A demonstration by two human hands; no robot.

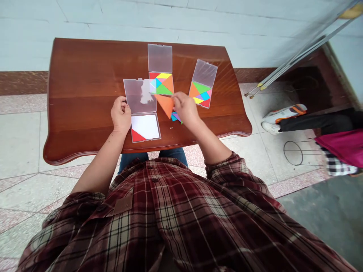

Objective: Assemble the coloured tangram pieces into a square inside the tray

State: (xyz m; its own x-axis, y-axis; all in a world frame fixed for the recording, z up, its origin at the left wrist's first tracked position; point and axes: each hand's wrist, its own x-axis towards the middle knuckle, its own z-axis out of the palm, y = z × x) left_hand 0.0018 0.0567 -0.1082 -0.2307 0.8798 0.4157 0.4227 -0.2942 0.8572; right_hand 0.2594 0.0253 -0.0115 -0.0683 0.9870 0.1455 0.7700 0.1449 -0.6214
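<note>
My right hand point(185, 109) pinches an orange triangle tangram piece point(165, 105) by its right side, raised above the table. Close to me lies an open clear plastic tangram case point(158, 128) with a white bottom. One red triangle point(137, 135) sits in its lower left corner. My left hand point(121, 116) is closed at the case's left edge by the hinge, its fingers curled against it. Partly hidden behind my right hand are several loose tangram pieces point(174, 116), blue, purple and green, on the wooden table point(85, 94).
Two more open tangram cases, one at the back point(160, 58) and one at the right point(205, 71), hold fully laid coloured pieces. A wall stands behind the table. Crutches point(286, 64) lean at the right, near another person's leg point(309, 124) and a wire stand point(293, 153).
</note>
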